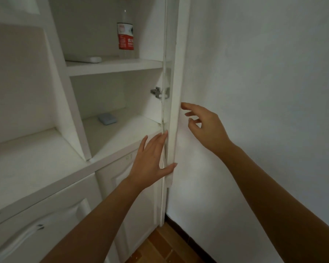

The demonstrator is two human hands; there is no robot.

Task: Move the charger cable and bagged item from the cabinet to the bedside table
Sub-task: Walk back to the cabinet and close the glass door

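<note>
A white cabinet (114, 66) stands open, its door (174, 103) swung out edge-on toward me. My left hand (151, 162) lies flat with fingers spread against the door's lower edge, the thumb hooked around it. My right hand (203, 126) hovers just right of the door edge, fingers apart, holding nothing. On the lower shelf lies a small light-blue flat object (107, 118). On the upper shelf rests a white oblong object (93, 59). No cable or bag can be made out.
A clear plastic bottle with a red label (125, 35) stands on the upper shelf. A metal hinge (158, 93) sits inside at the right. Closed lower cabinet doors (133, 196) are below; a white wall (264, 92) is right; wooden floor (163, 247) shows at the bottom.
</note>
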